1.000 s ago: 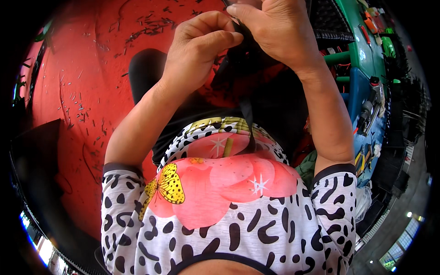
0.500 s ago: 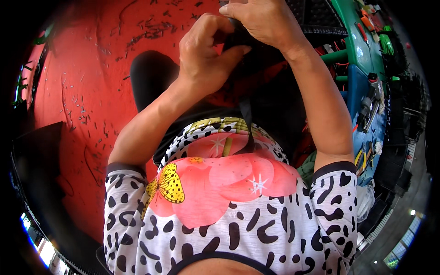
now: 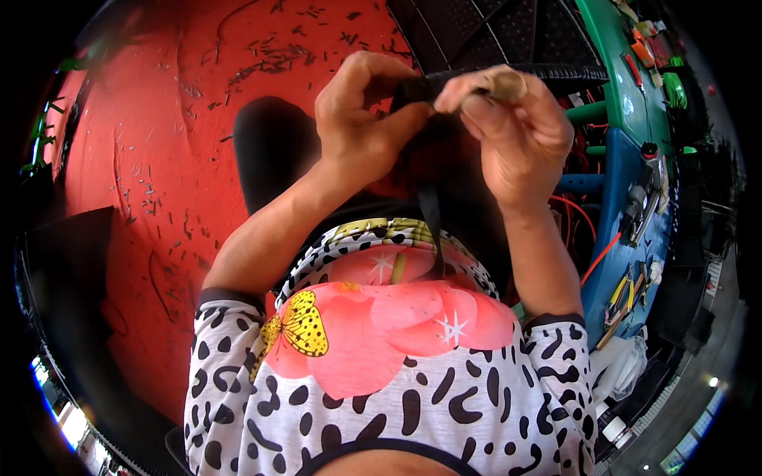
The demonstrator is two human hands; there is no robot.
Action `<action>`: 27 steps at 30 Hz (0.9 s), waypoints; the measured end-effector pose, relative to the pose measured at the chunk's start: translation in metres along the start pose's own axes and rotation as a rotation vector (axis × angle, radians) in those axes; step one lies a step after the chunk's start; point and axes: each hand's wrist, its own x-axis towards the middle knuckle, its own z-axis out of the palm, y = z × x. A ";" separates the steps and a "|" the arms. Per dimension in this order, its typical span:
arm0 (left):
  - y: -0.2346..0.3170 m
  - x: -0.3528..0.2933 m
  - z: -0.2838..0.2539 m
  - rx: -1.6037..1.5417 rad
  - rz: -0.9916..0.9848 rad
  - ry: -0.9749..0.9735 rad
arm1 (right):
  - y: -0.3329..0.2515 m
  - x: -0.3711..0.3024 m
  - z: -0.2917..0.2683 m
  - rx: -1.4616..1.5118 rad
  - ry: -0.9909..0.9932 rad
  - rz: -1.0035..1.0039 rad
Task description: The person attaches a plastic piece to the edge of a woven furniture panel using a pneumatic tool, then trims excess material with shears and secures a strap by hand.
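A black strap (image 3: 429, 218) hangs down in front of my shirt from between my hands. My left hand (image 3: 361, 123) is closed around a folded black part of it, thumb and fingers pinched near its upper end. Close beside it, my right hand (image 3: 516, 131) is raised with bent fingers drawn together in a pinch. A pale covering (image 3: 506, 84) wraps one of its fingers. What lies between those fingertips is too small and dark to make out.
A black stitched panel (image 3: 492, 36) lies beyond my hands. To the right stands a green and blue table (image 3: 623, 190) with a power tool (image 3: 637, 194), pliers (image 3: 619, 289) and a red hose (image 3: 601, 260). Dark scraps (image 3: 274, 59) litter the red floor (image 3: 190, 119).
My right hand has come down toward me and turned, showing its fingers and palm side. My left hand has lowered slightly and keeps its hold. More of the stitched panel shows.
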 end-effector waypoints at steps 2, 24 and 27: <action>-0.006 -0.003 0.002 0.008 0.110 0.048 | 0.006 -0.015 -0.002 0.162 0.009 0.030; 0.026 -0.034 -0.013 -0.060 0.301 -0.080 | -0.031 -0.027 0.012 -0.611 -0.119 -0.255; 0.026 -0.032 -0.014 -0.064 0.334 -0.071 | -0.030 -0.024 0.011 -0.680 -0.131 -0.317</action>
